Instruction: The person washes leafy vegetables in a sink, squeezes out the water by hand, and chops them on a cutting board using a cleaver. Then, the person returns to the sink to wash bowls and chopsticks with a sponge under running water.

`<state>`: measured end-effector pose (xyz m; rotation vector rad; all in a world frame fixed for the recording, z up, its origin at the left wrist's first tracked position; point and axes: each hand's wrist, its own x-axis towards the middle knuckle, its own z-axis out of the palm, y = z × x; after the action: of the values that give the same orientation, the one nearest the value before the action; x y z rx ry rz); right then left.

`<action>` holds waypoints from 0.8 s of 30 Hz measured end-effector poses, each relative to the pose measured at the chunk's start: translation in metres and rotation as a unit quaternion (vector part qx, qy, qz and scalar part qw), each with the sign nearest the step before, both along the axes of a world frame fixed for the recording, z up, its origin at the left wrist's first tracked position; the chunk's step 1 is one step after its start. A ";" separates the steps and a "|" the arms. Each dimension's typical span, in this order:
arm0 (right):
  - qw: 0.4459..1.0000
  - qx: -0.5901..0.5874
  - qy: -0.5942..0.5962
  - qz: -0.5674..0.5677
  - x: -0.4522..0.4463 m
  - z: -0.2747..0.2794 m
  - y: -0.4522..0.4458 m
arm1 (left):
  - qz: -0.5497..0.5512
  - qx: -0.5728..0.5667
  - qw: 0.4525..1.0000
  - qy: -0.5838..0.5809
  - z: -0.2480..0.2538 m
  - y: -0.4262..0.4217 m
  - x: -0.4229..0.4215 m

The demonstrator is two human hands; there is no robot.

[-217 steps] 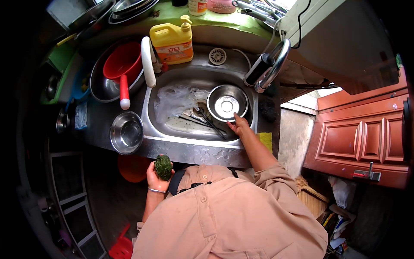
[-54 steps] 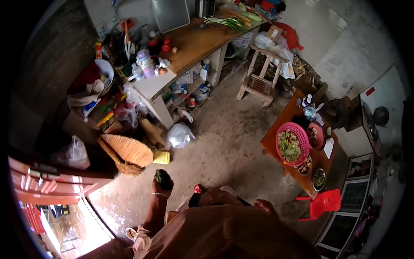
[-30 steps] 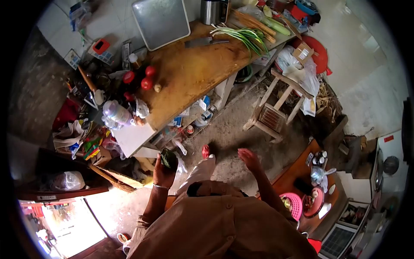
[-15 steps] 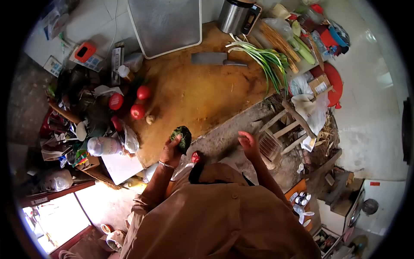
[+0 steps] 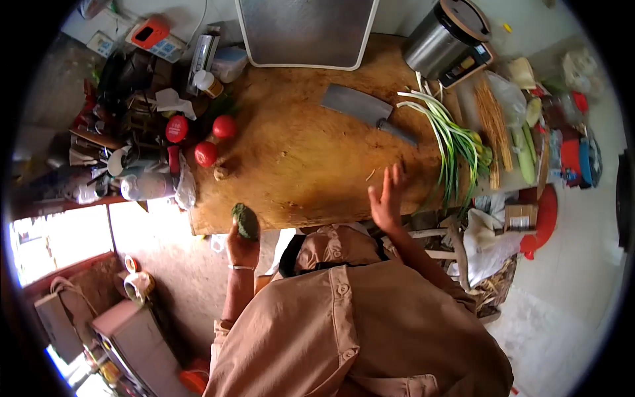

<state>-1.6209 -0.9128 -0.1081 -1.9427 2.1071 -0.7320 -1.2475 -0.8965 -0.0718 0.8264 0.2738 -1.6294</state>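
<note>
The left hand (image 5: pixel 243 251) partly hides the green clump (image 5: pixel 247 220).

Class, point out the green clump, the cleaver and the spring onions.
Green clump (image 5: pixel 246 222), head view: middle of its visible side.
Cleaver (image 5: pixel 357 104), head view: flat of its blade.
Spring onions (image 5: pixel 456 143), head view: green leaves.

Work surface (image 5: pixel 297 165), centre of frame: wood, worn, largely matt. Cleaver (image 5: pixel 356 102), above centre: metal blade, dull finish. Upright panel (image 5: pixel 307 30), top: smooth, metal-looking, matt face. Cylindrical appliance (image 5: pixel 428 43), upper right: metallic body, satin sheen. Shirt (image 5: pixel 423 324), bottom: cloth, matt, creased. Green clump (image 5: pixel 247 222), left of centre: rough, uneven. Tomatoes (image 5: pixel 206 154), upper left: smooth, glossy skins. Carton (image 5: pixel 520 217), right: matt cardboard.
</note>
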 end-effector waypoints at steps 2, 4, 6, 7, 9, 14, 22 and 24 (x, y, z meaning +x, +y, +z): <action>0.996 0.006 -0.083 0.036 0.004 -0.019 0.002 | 0.059 0.005 0.998 0.006 -0.005 0.021 -0.006; 0.989 -0.086 -0.081 0.085 0.033 -0.023 -0.001 | 0.097 0.004 0.995 0.003 -0.006 0.040 -0.010; 0.717 0.297 -0.572 0.264 0.069 0.010 -0.010 | 0.121 0.004 0.993 -0.011 0.010 0.049 -0.018; 0.712 0.302 -0.573 0.271 0.075 0.015 -0.014 | 0.136 -0.011 0.991 -0.017 0.018 0.049 -0.021; 0.762 0.255 -0.522 0.287 0.089 0.021 -0.021 | 0.133 -0.044 0.990 -0.020 0.033 0.050 -0.023; 0.958 0.022 -0.130 0.255 0.089 0.026 -0.029 | 0.131 -0.106 0.986 0.003 0.048 0.061 -0.015; 0.689 0.318 -0.576 0.304 0.143 0.037 -0.025 | 0.125 -0.127 0.984 -0.010 0.033 0.094 -0.011; 0.800 0.241 -0.483 0.262 0.099 0.026 -0.044 | 0.126 -0.122 0.985 0.008 0.031 0.089 -0.011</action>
<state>-1.5220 -0.9564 -0.0825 -1.2961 0.9395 -0.7251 -1.2582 -0.8071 -0.0409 0.5679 0.1771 -1.3999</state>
